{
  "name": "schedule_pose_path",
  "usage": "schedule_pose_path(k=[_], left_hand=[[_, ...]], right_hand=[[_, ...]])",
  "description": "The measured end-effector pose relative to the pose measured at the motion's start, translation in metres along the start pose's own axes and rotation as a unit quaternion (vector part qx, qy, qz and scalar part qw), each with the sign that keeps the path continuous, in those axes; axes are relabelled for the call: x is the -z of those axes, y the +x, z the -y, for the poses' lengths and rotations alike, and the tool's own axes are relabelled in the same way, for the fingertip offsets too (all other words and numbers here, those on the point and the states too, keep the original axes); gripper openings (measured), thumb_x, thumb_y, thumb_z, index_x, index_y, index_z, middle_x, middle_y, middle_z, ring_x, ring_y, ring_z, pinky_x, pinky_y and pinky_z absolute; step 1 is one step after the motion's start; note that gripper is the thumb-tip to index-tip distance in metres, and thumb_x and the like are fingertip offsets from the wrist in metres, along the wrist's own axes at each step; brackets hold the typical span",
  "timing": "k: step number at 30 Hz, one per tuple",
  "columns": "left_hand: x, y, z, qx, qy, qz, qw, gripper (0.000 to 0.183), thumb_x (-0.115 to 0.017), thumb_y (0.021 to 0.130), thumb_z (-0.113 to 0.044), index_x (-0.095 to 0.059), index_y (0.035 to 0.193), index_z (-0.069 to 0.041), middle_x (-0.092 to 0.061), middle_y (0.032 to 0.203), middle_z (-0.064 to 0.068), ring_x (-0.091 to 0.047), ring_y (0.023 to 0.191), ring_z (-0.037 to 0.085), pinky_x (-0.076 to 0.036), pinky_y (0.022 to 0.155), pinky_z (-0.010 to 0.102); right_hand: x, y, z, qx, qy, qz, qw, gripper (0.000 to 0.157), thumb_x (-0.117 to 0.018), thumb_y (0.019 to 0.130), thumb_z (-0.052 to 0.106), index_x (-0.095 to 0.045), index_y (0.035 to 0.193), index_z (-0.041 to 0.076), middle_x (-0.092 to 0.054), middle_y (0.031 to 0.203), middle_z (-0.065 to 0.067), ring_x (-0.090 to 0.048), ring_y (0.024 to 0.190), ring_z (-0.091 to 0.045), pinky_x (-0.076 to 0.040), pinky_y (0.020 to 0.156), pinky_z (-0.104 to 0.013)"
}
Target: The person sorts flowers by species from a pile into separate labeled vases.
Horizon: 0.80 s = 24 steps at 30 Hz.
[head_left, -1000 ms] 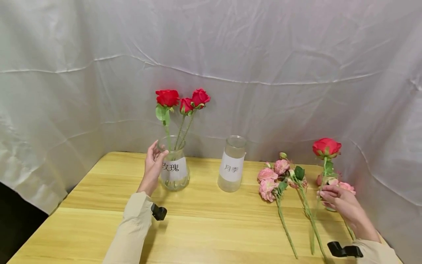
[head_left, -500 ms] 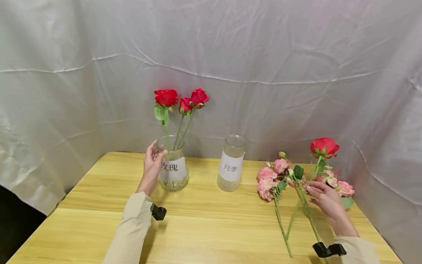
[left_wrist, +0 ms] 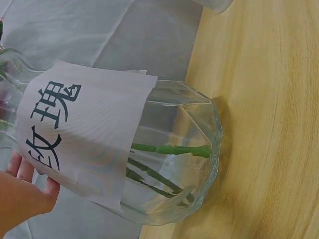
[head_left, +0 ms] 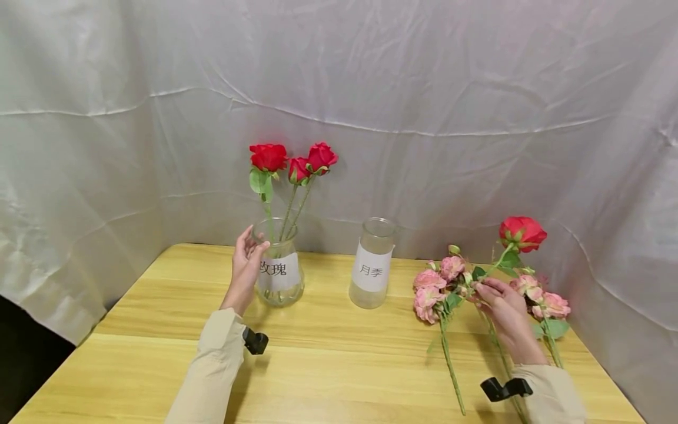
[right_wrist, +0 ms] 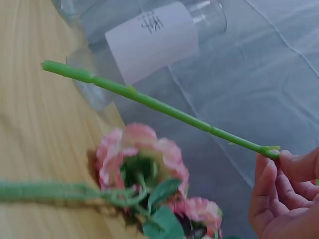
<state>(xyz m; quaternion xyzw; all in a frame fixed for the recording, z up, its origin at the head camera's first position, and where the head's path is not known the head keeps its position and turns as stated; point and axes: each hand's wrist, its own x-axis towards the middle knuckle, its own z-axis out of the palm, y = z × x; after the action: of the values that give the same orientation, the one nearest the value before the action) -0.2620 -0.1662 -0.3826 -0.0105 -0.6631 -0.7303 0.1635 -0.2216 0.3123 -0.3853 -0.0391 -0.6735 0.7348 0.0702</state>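
Note:
My left hand (head_left: 245, 268) grips the neck of a wide glass vase (head_left: 285, 294), thumb near the rim. A white label with Chinese characters covers its side, and several red roses (head_left: 268, 157) stand in it. Through the clear glass in the left wrist view, green stem ends (left_wrist: 184, 150) rest near the base. On the right, my right hand (head_left: 503, 312) pinches the stem of another red rose (head_left: 523, 234), bloom up, above the pink flowers. The right wrist view shows this green stem (right_wrist: 169, 113) slanting out from finger and thumb, its lower end free in the air.
A narrower labelled glass vase (head_left: 369, 297) stands upright mid-table. Pink flowers (head_left: 428, 290) lie right of it, with more pink flowers (head_left: 553, 306) near the right edge. Grey cloth (head_left: 424, 153) hangs behind the wooden table (head_left: 328, 365).
My right hand has carried the red rose leftward and slightly up over the pink flowers, its stem now more tilted. The left hand and its vase stay in place.

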Motion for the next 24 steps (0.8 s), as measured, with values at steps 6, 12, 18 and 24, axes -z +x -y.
schedule_pose_path(k=[6, 12, 18, 24], left_hand=[[0.0, 0.0, 0.001, 0.001, 0.001, -0.001, 1.0, 0.065, -0.052, 0.099, -0.013, -0.016, 0.153, -0.009, -0.035, 0.142, 0.017, -0.034, 0.131, 0.024, -0.027, 0.112, 0.034], [-0.001, 0.0, 0.002, -0.005, 0.0, -0.004, 1.0, 0.065, -0.053, 0.098, -0.012, -0.017, 0.153, -0.007, -0.036, 0.142, 0.018, -0.036, 0.129, 0.024, -0.027, 0.112, 0.035], [0.0, 0.0, 0.001, -0.006, 0.002, -0.002, 1.0, 0.065, -0.052, 0.098, -0.013, -0.017, 0.153, -0.007, -0.035, 0.144, 0.02, -0.035, 0.13, 0.025, -0.027, 0.112, 0.036], [0.001, 0.0, 0.002, -0.004, 0.006, 0.001, 1.0, 0.065, -0.051, 0.099, -0.014, -0.016, 0.153, -0.009, -0.034, 0.143, 0.019, -0.033, 0.131, 0.024, -0.026, 0.113, 0.034]], right_hand=[[-0.023, 0.004, 0.011, 0.024, 0.023, -0.036, 0.999, 0.016, -0.059, 0.096, 0.012, -0.049, 0.107, 0.004, -0.063, 0.084, 0.008, -0.059, 0.068, -0.005, -0.054, 0.058, -0.02], [-0.048, 0.01, 0.026, 0.022, 0.04, -0.069, 0.997, 0.018, -0.06, 0.096, 0.011, -0.049, 0.108, 0.004, -0.061, 0.084, 0.008, -0.057, 0.067, -0.005, -0.048, 0.052, -0.017], [-0.076, 0.017, 0.04, 0.052, 0.095, -0.07, 0.992, 0.009, -0.056, 0.096, 0.001, -0.05, 0.103, 0.001, -0.066, 0.081, 0.006, -0.061, 0.075, -0.006, -0.048, 0.058, -0.016], [-0.101, 0.025, 0.048, 0.075, 0.147, -0.062, 0.984, 0.007, -0.057, 0.095, -0.001, -0.052, 0.097, 0.003, -0.069, 0.082, 0.003, -0.061, 0.073, -0.008, -0.047, 0.055, -0.015]])
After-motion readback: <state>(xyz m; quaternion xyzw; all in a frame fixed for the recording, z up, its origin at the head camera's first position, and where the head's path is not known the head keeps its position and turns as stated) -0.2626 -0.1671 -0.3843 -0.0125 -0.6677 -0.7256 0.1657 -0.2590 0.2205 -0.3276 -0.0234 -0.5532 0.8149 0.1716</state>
